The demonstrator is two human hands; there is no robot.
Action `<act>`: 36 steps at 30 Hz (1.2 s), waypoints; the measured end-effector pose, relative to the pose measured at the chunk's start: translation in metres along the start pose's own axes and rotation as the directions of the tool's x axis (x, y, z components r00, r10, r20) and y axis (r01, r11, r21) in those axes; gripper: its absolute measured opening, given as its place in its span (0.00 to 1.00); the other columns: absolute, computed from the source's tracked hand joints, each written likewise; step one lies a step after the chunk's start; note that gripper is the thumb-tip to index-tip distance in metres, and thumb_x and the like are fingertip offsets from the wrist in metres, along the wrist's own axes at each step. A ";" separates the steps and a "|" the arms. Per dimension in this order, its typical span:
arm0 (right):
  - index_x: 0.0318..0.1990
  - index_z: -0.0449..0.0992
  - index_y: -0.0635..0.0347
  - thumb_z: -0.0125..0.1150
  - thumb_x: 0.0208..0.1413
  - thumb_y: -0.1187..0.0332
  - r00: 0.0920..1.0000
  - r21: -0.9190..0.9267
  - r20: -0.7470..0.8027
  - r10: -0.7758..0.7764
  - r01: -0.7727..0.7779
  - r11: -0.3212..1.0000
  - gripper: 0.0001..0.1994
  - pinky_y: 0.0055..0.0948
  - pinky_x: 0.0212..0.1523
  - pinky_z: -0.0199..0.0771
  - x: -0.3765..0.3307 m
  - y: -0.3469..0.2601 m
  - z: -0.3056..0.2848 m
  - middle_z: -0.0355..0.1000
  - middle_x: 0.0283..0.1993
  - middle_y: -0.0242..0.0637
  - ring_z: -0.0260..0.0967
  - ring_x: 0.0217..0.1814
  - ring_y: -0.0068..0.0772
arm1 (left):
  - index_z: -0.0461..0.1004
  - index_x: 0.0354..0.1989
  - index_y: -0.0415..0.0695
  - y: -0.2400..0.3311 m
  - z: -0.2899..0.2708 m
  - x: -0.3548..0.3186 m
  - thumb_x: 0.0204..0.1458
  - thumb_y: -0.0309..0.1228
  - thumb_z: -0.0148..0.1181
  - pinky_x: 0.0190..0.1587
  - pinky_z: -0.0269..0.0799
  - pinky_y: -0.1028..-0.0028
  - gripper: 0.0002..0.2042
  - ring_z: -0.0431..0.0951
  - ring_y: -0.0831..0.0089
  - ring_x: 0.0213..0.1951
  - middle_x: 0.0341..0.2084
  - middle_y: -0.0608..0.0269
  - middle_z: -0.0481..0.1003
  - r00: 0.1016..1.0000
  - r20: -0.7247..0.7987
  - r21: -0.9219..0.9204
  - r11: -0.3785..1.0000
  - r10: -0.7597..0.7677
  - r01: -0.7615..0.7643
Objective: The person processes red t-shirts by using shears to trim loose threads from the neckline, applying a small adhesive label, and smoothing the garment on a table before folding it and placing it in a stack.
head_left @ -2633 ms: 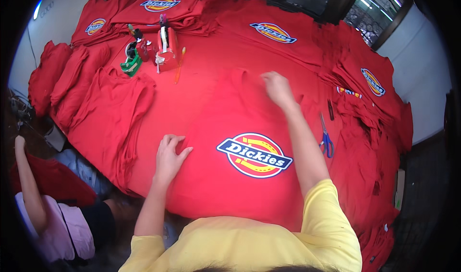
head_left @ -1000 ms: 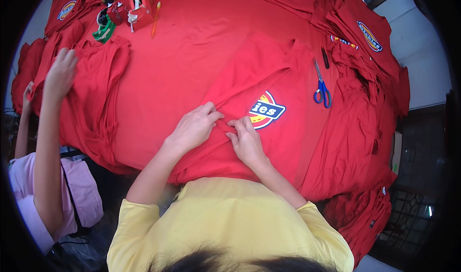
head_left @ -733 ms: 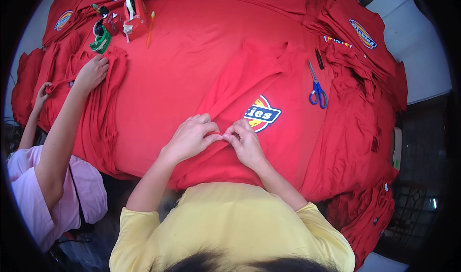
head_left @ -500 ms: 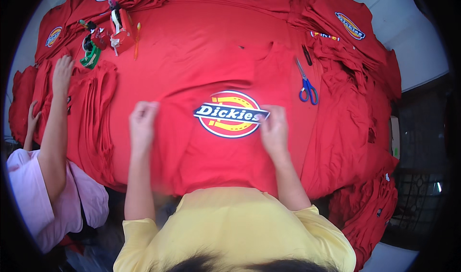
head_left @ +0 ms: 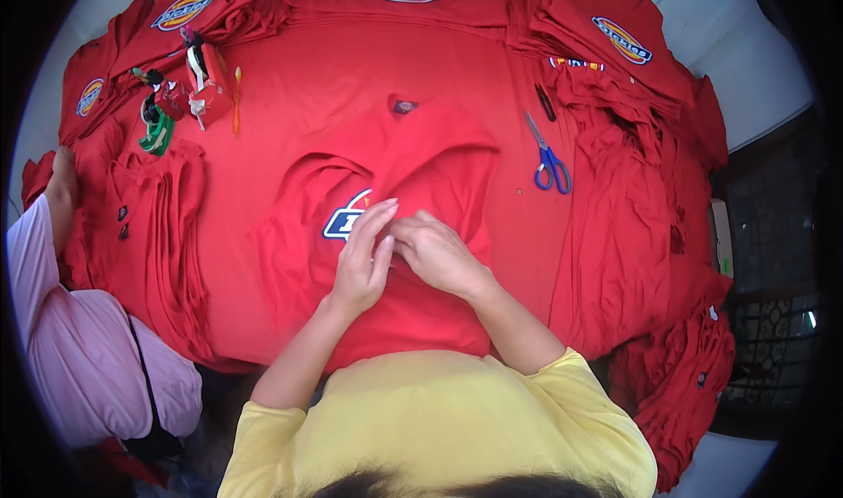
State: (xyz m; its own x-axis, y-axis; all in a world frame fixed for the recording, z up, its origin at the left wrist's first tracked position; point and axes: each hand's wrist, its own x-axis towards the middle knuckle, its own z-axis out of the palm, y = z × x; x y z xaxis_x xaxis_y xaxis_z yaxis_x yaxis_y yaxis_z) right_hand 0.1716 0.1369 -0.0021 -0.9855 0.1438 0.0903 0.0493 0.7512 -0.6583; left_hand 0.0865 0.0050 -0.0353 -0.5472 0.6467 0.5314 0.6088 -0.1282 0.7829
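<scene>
A red T-shirt lies on the red-covered table in front of me, collar away from me, its sides folded inward. Only part of its blue, white and yellow chest badge shows. My left hand rests over the badge with fingers stretched forward. My right hand is curled against it, fingertips touching the left fingers, pinching the cloth where the folds meet in the shirt's middle.
Blue-handled scissors and a dark pen lie to the right. Red shirt piles crowd the right edge, and a flat stack sits left. A green tool cluster stands far left. A person in pink works at left.
My hands were spread apart on the flattened shirt with the whole badge showing. They have come together at the middle, folding the cloth over so the badge is partly covered.
</scene>
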 end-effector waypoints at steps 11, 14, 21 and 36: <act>0.41 0.74 0.65 0.48 0.54 0.80 0.878 0.680 -0.198 0.435 -0.196 0.706 0.10 0.30 0.42 0.73 -0.082 0.103 -0.012 0.74 0.40 0.40 0.72 0.40 0.33 | 0.76 0.35 0.43 -0.017 0.023 -0.017 0.46 0.29 0.64 0.46 0.63 0.65 0.09 0.70 0.63 0.42 0.36 0.62 0.73 0.948 0.312 0.416 0.906 -0.062 -0.078; 0.42 0.75 0.63 0.53 0.55 0.76 0.981 0.120 -0.167 0.103 -0.083 0.989 0.09 0.34 0.46 0.70 -0.077 0.084 -0.022 0.73 0.41 0.39 0.69 0.45 0.39 | 0.77 0.35 0.45 -0.007 0.050 -0.012 0.45 0.34 0.65 0.42 0.62 0.66 0.10 0.70 0.64 0.39 0.30 0.63 0.74 0.924 0.377 0.466 0.875 -0.060 -0.134; 0.38 0.76 0.63 0.60 0.52 0.70 0.999 -0.061 0.034 0.025 -0.022 0.998 0.08 0.36 0.48 0.66 -0.068 0.064 -0.045 0.69 0.37 0.40 0.64 0.46 0.42 | 0.78 0.35 0.41 0.004 0.051 0.008 0.53 0.33 0.59 0.42 0.64 0.67 0.08 0.71 0.63 0.35 0.30 0.59 0.73 0.809 0.509 0.267 0.947 -0.294 0.176; 0.33 0.77 0.62 0.63 0.51 0.64 0.996 0.037 0.052 0.078 -0.080 0.996 0.10 0.37 0.47 0.64 -0.058 0.061 -0.027 0.68 0.32 0.39 0.64 0.41 0.41 | 0.77 0.36 0.41 0.007 0.031 -0.013 0.53 0.30 0.58 0.46 0.65 0.65 0.07 0.72 0.60 0.40 0.33 0.55 0.72 0.877 0.380 0.206 0.951 -0.294 0.230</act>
State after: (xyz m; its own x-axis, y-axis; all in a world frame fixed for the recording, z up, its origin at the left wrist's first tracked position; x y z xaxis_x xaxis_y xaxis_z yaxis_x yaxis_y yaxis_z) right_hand 0.2359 0.1913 -0.0275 -0.9857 0.1683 -0.0007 0.1222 0.7126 -0.6908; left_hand 0.1160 0.0187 -0.0467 -0.4405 0.8907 0.1124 0.5711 0.1815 0.8005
